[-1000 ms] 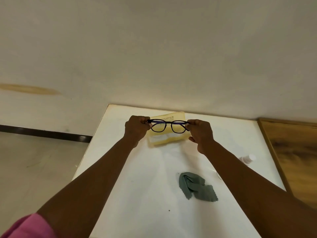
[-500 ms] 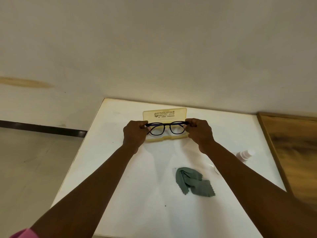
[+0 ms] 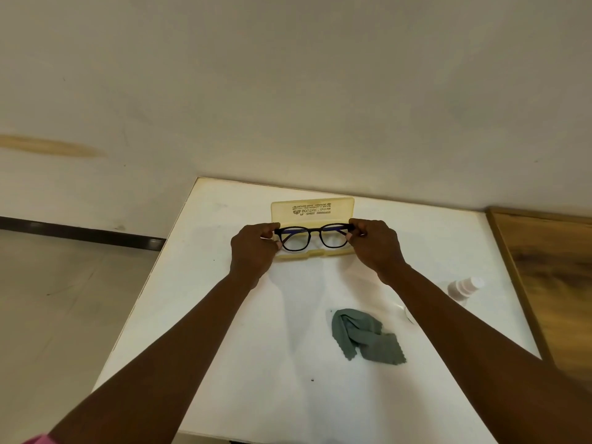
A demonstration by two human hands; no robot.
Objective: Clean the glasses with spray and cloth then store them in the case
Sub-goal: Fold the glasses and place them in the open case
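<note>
Both hands, left hand and right hand, are lowering the glasses into the open case, each grip pinching a frame end.

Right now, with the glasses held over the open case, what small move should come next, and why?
Probably lower the glasses into the case tray. Left hand and right hand each pinch one end of the frame, right at the tray, with the lid upright behind. The cloth lies set aside.
</note>
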